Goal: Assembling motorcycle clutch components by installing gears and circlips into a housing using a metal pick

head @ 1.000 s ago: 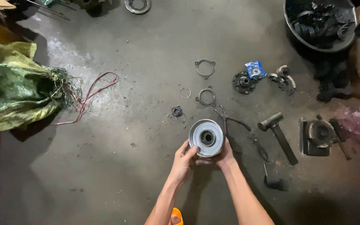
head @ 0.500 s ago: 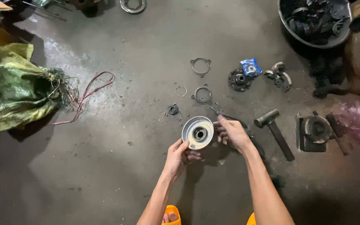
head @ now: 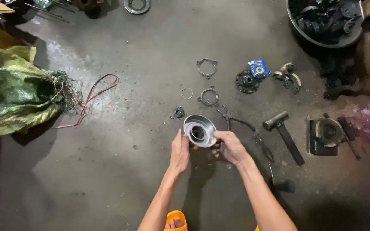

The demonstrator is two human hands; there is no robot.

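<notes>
A round silver metal pulley [head: 199,130] with a dark centre hole is held up over the concrete floor, its open face tilted towards me. My left hand [head: 180,149] grips its left rim. My right hand [head: 230,146] holds its right lower edge. Just beyond it lie black pliers [head: 232,119] and a small dark bearing part [head: 178,113].
Metal rings [head: 209,97], a thin snap ring [head: 186,93], a dark hub [head: 247,81], a blue packet [head: 258,68], a hammer [head: 284,135] and a block-mounted part [head: 325,134] lie ahead and right. A green sack [head: 9,92] with wires sits left, a black tub [head: 324,21] far right.
My right hand, which had moved off towards the pliers half a second ago, is back on the pulley's right edge. The pulley has tilted a little and stays between both hands.
</notes>
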